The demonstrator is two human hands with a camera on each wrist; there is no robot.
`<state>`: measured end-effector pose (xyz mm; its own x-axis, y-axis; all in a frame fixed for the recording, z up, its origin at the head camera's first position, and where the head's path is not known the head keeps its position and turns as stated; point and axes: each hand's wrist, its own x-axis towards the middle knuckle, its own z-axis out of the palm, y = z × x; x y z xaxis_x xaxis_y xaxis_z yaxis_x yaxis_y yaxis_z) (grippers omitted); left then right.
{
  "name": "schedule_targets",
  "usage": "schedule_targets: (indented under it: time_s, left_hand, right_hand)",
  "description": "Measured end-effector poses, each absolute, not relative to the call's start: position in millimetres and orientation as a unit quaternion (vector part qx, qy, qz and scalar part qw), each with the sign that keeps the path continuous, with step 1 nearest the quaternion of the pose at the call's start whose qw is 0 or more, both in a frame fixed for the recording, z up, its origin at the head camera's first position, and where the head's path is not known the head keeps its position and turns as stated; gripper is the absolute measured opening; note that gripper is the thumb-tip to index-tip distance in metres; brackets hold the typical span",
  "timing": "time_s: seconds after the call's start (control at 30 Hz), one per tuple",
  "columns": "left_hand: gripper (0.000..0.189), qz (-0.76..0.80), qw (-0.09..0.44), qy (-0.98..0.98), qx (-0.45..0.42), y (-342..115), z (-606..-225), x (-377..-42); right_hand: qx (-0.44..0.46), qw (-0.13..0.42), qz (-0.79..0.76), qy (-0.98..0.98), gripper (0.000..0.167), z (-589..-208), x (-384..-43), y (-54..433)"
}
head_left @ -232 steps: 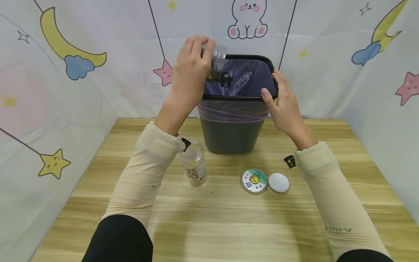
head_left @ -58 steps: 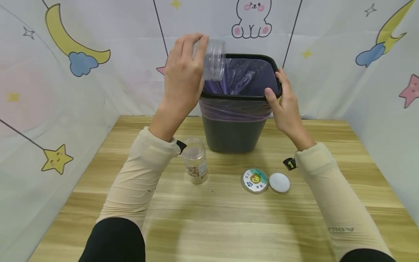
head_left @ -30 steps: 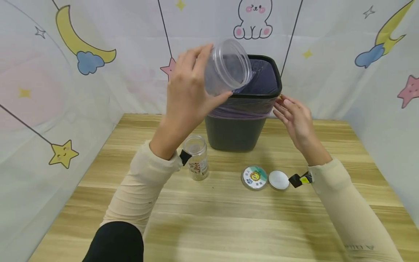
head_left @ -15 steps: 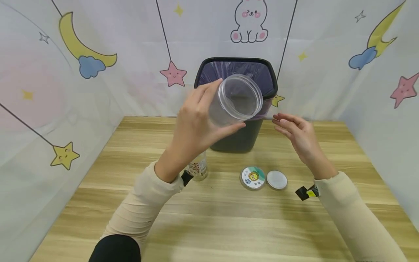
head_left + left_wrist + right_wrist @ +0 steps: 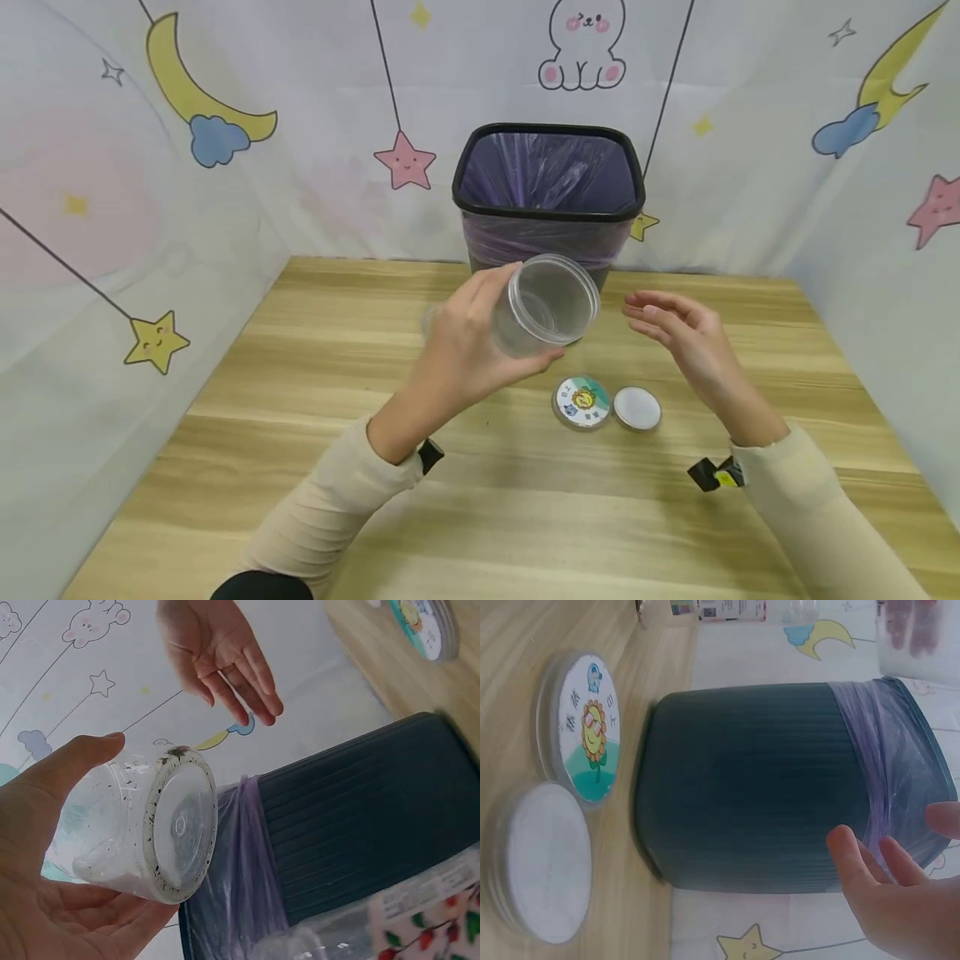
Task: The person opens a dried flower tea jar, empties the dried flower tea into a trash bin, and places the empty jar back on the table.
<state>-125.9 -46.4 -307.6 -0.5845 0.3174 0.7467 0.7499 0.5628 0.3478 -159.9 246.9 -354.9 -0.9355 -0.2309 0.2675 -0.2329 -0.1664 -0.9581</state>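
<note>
In the head view my left hand (image 5: 468,333) grips a clear plastic jar (image 5: 547,304), tilted with its open mouth toward me. Dark specks cling around the base of this jar (image 5: 180,825) in the left wrist view. My right hand (image 5: 686,342) hangs in the air to the right of the jar, fingers loosely bent and holding nothing. Behind both hands stands a dark trash bin (image 5: 547,237) with a purple liner (image 5: 547,171) folded over its rim. A second clear jar (image 5: 431,320) is mostly hidden behind my left hand; its berry print (image 5: 431,930) shows in the left wrist view.
Two round lids lie side by side on the wooden table (image 5: 525,517): one with a sunflower picture (image 5: 582,402) and one plain white (image 5: 637,408). A printed white cloth (image 5: 330,167) encloses the back and sides.
Dark bits poured from the jar into the bin earlier, and the jar emptied. My left hand then brought it down toward me. My right hand let go of the bin's rim and moved down.
</note>
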Motion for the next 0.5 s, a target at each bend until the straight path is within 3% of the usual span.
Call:
schedule_targets:
  time_s: [0.13,0.5]
  left_hand:
    - [0.086,-0.346,0.307,-0.828,-0.318,-46.7,-327.4,-122.5]
    - [0.082,-0.385,0.285,-0.829,-0.289,-49.2,-368.7,-111.7]
  right_hand:
    - [0.179,-0.008,0.736,-0.652,0.035,-359.5,-153.4,246.1]
    - [0.186,-0.029,0.735,-0.652,0.025,-375.5,-146.3,246.1]
